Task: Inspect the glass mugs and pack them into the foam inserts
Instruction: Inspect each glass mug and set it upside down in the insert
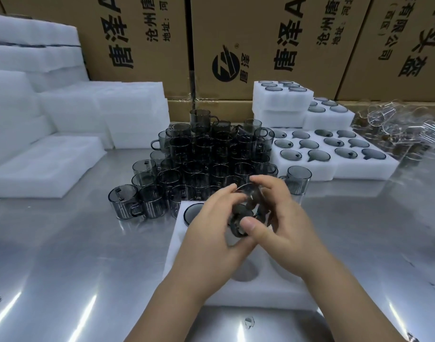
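Both my hands hold one smoky grey glass mug [248, 213] tilted above a white foam insert [177, 245] on the steel table. My left hand [211, 238] cups it from the left, fingers curled round its rim. My right hand [283, 228] grips it from the right, thumb across its base. One mug [193, 213] sits in the insert's far left hole; other holes [243, 272] show bare. A pile of several loose grey mugs [201, 156] stands just beyond the insert.
Filled foam inserts [334, 166] lie at the right, with stacked ones [280, 99] behind. A single mug [297, 180] stands near them. Blank foam pieces [46, 164] pile at the left. Clear glassware [396, 129] lies far right. Cardboard boxes [260, 45] wall the back.
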